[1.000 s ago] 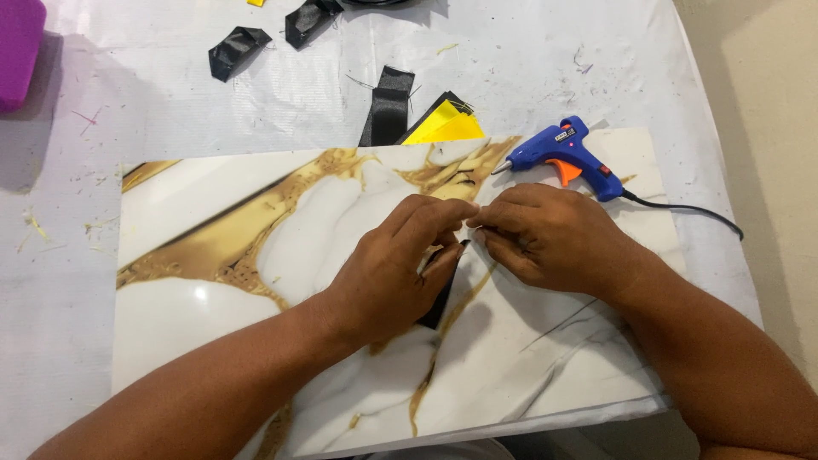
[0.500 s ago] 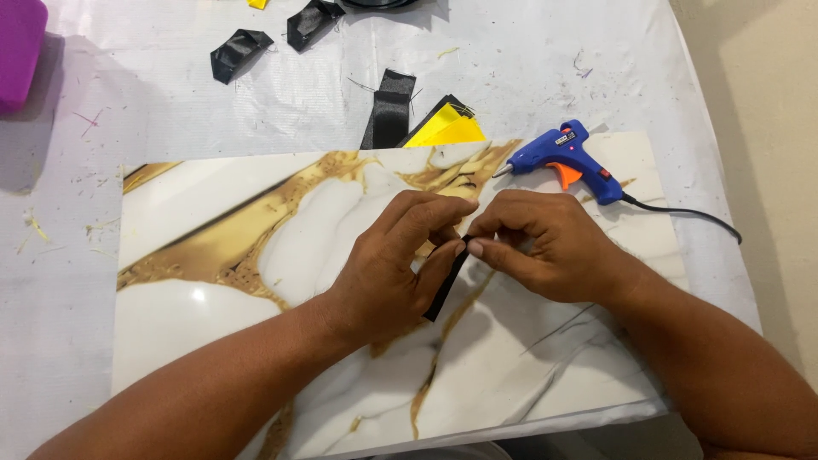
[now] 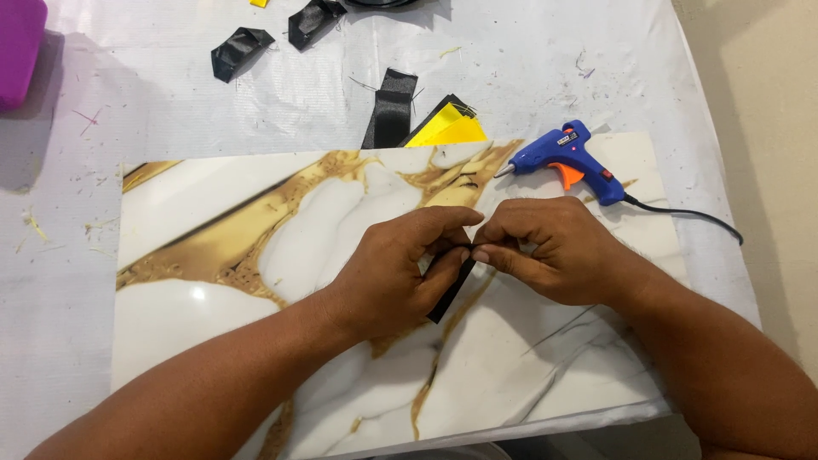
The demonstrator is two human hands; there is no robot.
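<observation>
Hands (image 3: 477,260) shifted lower, pinching glossy black ribbon (image 3: 452,285)

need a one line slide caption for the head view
Both hands, left hand and right hand, pinch a black ribbon strip over a marble-patterned board, a blue glue gun lying nearby.

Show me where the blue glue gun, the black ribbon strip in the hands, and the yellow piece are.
blue glue gun (image 3: 569,156): head view, on the body above the orange trigger.
black ribbon strip (image 3: 452,290): head view, on the lower free end below the fingers.
yellow piece (image 3: 450,129): head view, on its flat middle.
</observation>
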